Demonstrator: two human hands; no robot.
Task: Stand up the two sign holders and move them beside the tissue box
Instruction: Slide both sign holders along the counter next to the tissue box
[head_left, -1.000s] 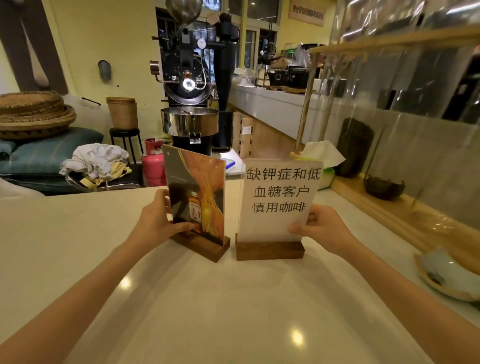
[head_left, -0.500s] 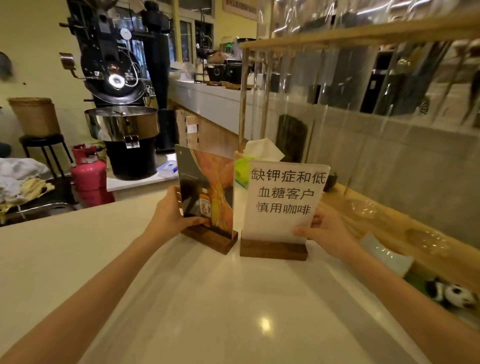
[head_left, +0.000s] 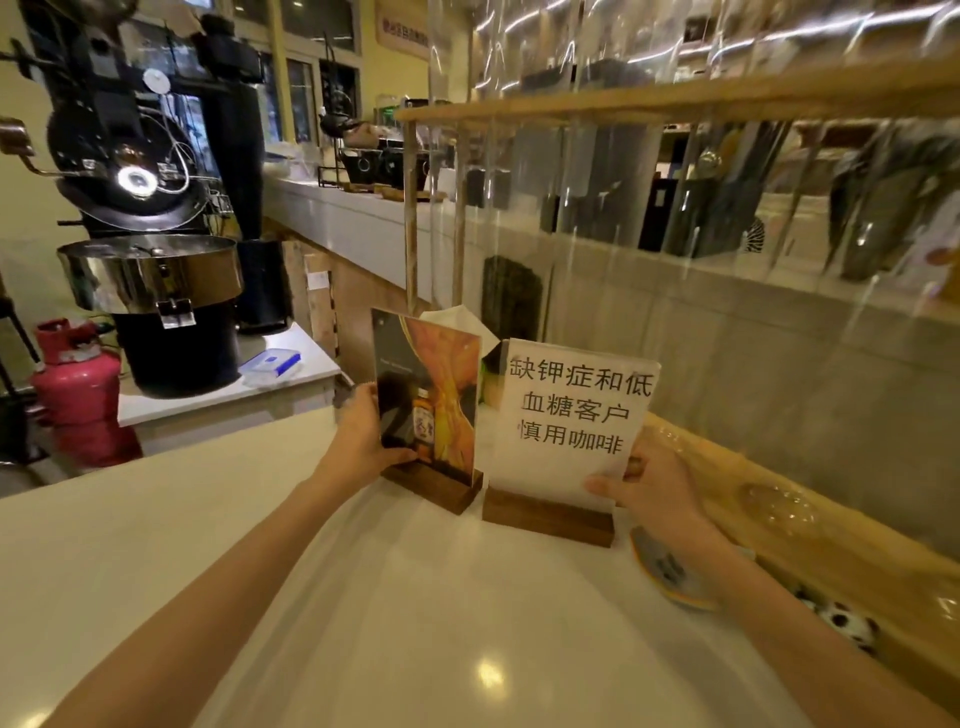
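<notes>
Two acrylic sign holders on dark wooden bases stand upright side by side on the pale counter. My left hand grips the left edge of the orange picture sign holder. My right hand holds the lower right corner of the white text sign holder. The tissue box is almost hidden right behind them; only a white tissue tip and a sliver of green show between the two signs.
A clear screen on a wooden frame runs along the right, above a wooden ledge. A small dish lies by my right wrist. Beyond the counter's far edge stand a coffee roaster and a red gas cylinder.
Both hands have carried the upright sign holders farther away along the counter towards the tissue box. The view has swung right, so the roaster now sits at the left.
</notes>
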